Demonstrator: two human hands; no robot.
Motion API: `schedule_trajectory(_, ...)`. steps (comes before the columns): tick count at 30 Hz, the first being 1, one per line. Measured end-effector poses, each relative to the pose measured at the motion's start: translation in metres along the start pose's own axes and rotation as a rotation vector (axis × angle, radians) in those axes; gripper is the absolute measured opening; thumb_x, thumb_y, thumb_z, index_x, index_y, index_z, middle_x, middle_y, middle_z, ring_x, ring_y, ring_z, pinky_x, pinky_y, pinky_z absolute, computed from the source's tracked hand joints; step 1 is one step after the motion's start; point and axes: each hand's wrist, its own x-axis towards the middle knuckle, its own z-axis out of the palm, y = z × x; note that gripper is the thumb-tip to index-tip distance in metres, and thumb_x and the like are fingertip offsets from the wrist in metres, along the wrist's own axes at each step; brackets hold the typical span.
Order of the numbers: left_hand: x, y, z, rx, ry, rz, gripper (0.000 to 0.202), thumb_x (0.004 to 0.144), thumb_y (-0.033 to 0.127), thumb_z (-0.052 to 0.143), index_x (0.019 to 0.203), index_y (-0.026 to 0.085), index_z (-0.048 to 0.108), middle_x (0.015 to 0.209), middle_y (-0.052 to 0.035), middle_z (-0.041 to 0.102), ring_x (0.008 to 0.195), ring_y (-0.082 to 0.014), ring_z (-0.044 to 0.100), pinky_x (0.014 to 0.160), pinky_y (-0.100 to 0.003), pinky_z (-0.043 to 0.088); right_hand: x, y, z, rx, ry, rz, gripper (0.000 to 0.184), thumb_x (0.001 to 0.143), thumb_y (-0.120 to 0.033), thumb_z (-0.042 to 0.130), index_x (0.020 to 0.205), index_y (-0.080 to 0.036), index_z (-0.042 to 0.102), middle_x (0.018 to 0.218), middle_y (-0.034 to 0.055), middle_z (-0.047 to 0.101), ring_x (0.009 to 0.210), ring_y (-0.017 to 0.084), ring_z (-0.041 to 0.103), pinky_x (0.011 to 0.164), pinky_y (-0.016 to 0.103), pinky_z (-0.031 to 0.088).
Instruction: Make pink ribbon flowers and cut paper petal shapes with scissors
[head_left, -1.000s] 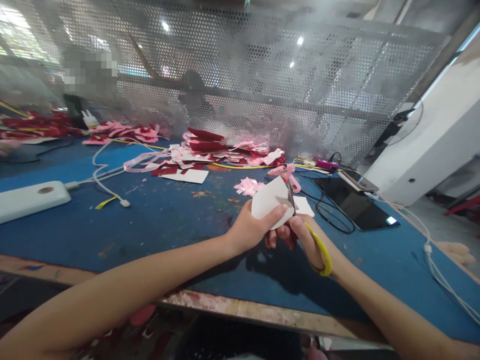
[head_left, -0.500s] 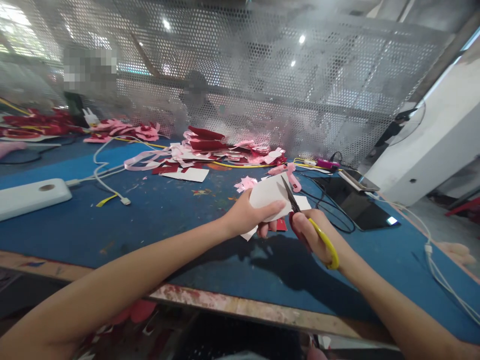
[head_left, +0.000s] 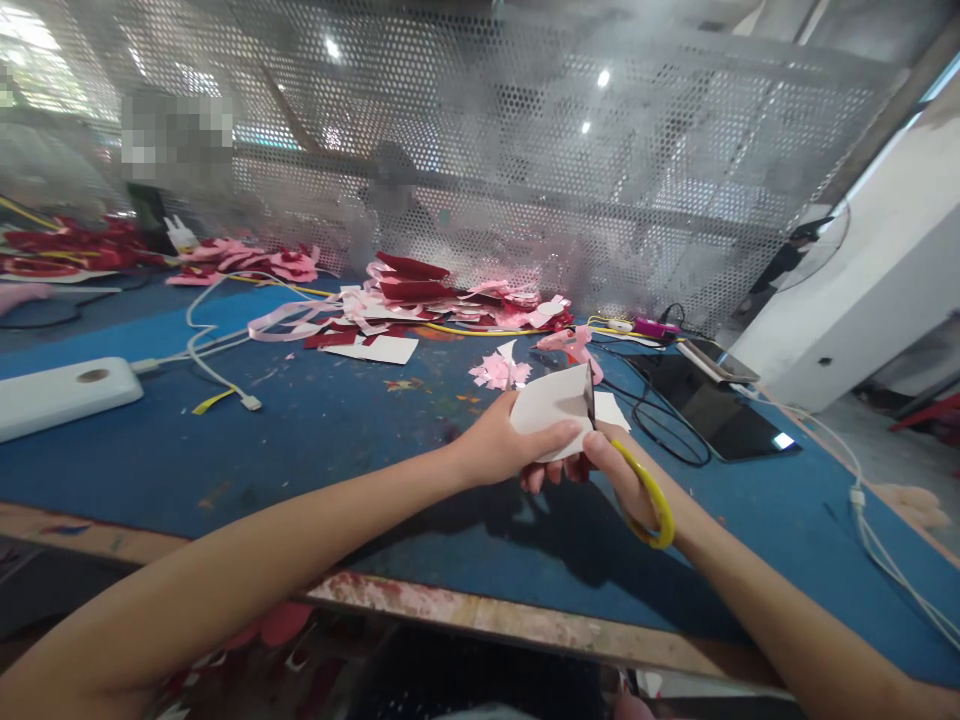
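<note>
A white piece of paper or card (head_left: 551, 405) is pinched in my left hand (head_left: 499, 438), thumb on top and fingers beneath. My right hand (head_left: 619, 465) is closed around scissors with a yellow handle (head_left: 654, 505). The dark blades lie along the right edge of the card, partly hidden behind it. Just beyond the card lie pale pink paper scraps (head_left: 499, 370) and a pink glue gun (head_left: 568, 343). Another white piece (head_left: 613, 410) rests on the table behind my right hand.
A heap of red, pink and white cut pieces (head_left: 405, 300) lies along the mesh screen (head_left: 487, 150). A white power bank (head_left: 71, 395) with cables is at left. A black tablet (head_left: 720, 410) lies at right on the blue table (head_left: 300, 540). People show dimly beyond the mesh.
The card has moved slightly right and down in my left hand. The scissor blades, spread before, now lie nearly upright along its right edge. A white sliver stands by the pink scraps.
</note>
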Motion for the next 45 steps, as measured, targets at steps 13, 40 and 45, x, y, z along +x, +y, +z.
schedule_trajectory(13, -0.001, 0.009, -0.010, 0.102, -0.040, -0.050, 0.030, 0.080, 0.043, 0.059, 0.079, 0.013, 0.059, 0.046, 0.0017, 0.057, 0.031, -0.0082, 0.048, 0.031, -0.017, 0.036, -0.004, -0.005, -0.008, -0.171, 0.151, 0.102, 0.060, 0.080, -0.072, 0.032, 0.051, -0.020, 0.038, 0.042, -0.0024, 0.036, 0.041, 0.010, 0.034, 0.042, 0.024, 0.025)
schedule_trajectory(40, 0.001, 0.024, -0.016, 0.189, 0.031, -0.084, 0.021, 0.077, 0.030, 0.061, 0.068, 0.011, 0.062, 0.048, 0.0022, 0.059, 0.033, -0.0064, 0.051, 0.034, -0.014, 0.038, -0.006, 0.001, -0.014, -0.064, 0.059, 0.044, 0.056, 0.083, -0.069, 0.033, 0.062, -0.018, 0.043, 0.057, -0.0018, 0.043, 0.054, 0.012, 0.039, 0.052, 0.026, 0.031)
schedule_trajectory(45, 0.001, 0.026, -0.018, 0.215, 0.032, -0.093, 0.020, 0.076, 0.029, 0.061, 0.067, 0.011, 0.063, 0.048, 0.0020, 0.059, 0.032, -0.0053, 0.049, 0.033, -0.013, 0.038, -0.005, -0.002, -0.015, -0.112, 0.073, 0.060, 0.057, 0.082, -0.070, 0.032, 0.059, -0.019, 0.040, 0.051, -0.0032, 0.038, 0.049, 0.010, 0.033, 0.047, 0.025, 0.024)
